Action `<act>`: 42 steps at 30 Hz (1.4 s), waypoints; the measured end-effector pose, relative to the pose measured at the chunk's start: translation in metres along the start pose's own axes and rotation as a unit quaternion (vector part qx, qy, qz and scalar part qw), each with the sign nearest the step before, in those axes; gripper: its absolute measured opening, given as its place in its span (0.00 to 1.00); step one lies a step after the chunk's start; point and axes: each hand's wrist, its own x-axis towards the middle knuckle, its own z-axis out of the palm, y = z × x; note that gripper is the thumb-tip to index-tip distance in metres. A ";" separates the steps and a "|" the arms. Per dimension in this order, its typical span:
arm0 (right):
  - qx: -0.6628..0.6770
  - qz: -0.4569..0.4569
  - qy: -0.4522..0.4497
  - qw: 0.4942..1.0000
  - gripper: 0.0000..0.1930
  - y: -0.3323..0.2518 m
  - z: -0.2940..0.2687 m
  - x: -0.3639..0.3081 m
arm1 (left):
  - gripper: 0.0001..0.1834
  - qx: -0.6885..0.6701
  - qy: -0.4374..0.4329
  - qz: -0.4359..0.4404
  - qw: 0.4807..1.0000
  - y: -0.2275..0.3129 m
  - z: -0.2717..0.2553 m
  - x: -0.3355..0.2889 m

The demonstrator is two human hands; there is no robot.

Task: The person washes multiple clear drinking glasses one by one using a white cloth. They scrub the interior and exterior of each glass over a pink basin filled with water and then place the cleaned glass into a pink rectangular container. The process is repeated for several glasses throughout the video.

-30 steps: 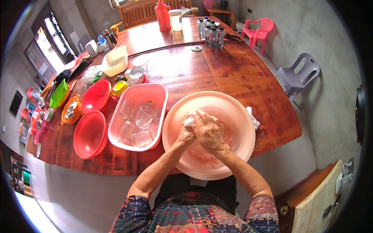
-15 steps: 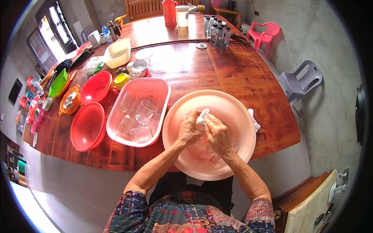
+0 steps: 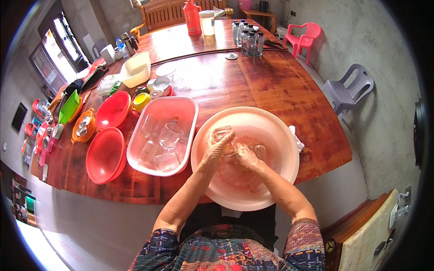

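Over the large peach basin (image 3: 204,180), my left hand (image 3: 215,149) is wrapped round a clear drinking glass (image 3: 224,134), which is held tilted. My right hand (image 3: 250,160) is right beside the glass's lower end, its fingers curled; what they hold, if anything, is hidden. Behind the right hand, another clear glass (image 3: 259,151) lies in the basin. Left of the basin, a pink rectangular tub (image 3: 192,113) with a white rim holds several clear glasses (image 3: 166,160), some lying on their sides.
Two red baskets (image 3: 106,156) and an orange basket (image 3: 84,125) stand to the left. A yellow cup (image 3: 141,101) sits behind the tub. Farther back are a cream basket (image 3: 135,70), several dark-capped bottles (image 3: 250,40) and a red flask (image 3: 192,20). A white crumpled cloth (image 3: 296,137) lies right of the basin.
Both hands were together on a white cloth above the basin; that cloth is now out of sight. My left hand now holds a glass, and my right hand has moved slightly lower.
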 end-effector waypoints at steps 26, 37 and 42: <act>0.185 0.053 0.320 0.928 0.09 -0.066 -0.081 -0.019 | 0.23 -0.343 -0.071 -0.156 0.924 -0.017 -0.020 0.012; 0.266 0.042 0.402 0.875 0.09 -0.062 -0.096 -0.009 | 0.26 -0.121 -0.154 -0.155 0.968 0.003 0.007 -0.012; 0.441 0.183 0.235 0.847 0.09 -0.041 -0.072 -0.010 | 0.27 -0.090 -0.146 -0.048 0.984 0.001 0.006 -0.010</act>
